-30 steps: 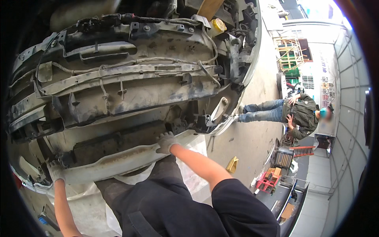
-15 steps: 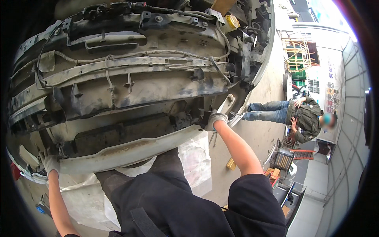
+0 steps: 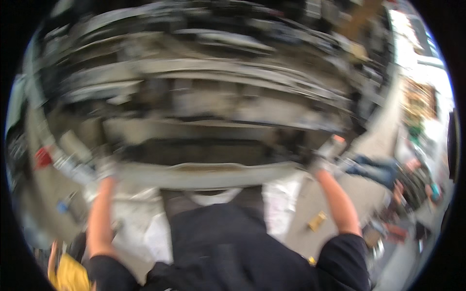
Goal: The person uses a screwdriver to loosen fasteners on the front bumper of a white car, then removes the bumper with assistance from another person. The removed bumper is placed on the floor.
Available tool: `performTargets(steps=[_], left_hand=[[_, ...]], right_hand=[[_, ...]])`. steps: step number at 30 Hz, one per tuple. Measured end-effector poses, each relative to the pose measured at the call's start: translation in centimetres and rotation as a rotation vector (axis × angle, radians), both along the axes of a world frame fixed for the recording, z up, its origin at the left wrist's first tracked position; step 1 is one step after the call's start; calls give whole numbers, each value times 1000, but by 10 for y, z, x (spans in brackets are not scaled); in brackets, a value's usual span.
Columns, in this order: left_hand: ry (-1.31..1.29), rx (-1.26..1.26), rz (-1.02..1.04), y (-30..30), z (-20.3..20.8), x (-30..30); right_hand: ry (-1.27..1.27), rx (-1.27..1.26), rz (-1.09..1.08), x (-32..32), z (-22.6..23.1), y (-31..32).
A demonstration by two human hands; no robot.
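Observation:
A long whitish car bumper (image 3: 208,177) spans the view in front of my legs, its dark inner side facing up. My left hand (image 3: 108,167), in a pale work glove, is at its left end. Toward the right end is my right hand (image 3: 324,166), also gloved. Both hands are smeared by motion, but each stays on the bumper with its fingers around the edge. Beyond lies the dirty, exposed car front (image 3: 218,97), with crossbars and wiring. How closely the bumper sits against it cannot be made out.
White sheeting (image 3: 279,208) lies on the floor around my legs. A yellow block (image 3: 318,221) is on the floor at right. A person in jeans (image 3: 371,170) stands at right; a person in yellow (image 3: 70,274) is at lower left. A red object (image 3: 42,157) is beyond the bumper's left end.
The view has swung left and levelled, so the car and bumper appear further right and straighter. Both hands stay at the bumper's ends. The person in yellow has come into view.

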State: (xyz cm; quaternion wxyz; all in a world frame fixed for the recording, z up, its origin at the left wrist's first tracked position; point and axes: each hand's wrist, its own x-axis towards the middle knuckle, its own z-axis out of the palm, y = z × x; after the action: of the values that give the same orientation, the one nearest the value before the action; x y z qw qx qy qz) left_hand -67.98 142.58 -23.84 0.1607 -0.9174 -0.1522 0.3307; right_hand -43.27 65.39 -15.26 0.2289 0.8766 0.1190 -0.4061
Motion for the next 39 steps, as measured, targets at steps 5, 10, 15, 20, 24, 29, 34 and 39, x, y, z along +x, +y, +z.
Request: performTargets(steps=[5, 10, 15, 20, 24, 29, 34, 39], left_hand=[[-100, 205, -225, -64, -34, -27], [-233, -94, -96, -83, 23, 4], [-429, -387, 700, -102, 36, -22], [-784, -708, 1268, -97, -10, -69], [-827, -707, 1317, -114, 33, -40], [-1026, -841, 1404, -111, -2, -23], [-1153, -842, 1438, -117, -17, -23], [-1154, -792, 1421, -119, -14, -20]], right_hand=[[-205, -90, 337, -47, 14, -41], [-43, -221, 114, -28, 7, -26], [-48, -355, 187, -28, -7, -10], [59, 272, 359, -34, -8, 204], [244, 639, 469, -71, -19, 432], [286, 1057, 677, -106, -38, 636], [359, 934, 869, -125, -25, 708], [275, 983, 1054, -117, -36, 711]])
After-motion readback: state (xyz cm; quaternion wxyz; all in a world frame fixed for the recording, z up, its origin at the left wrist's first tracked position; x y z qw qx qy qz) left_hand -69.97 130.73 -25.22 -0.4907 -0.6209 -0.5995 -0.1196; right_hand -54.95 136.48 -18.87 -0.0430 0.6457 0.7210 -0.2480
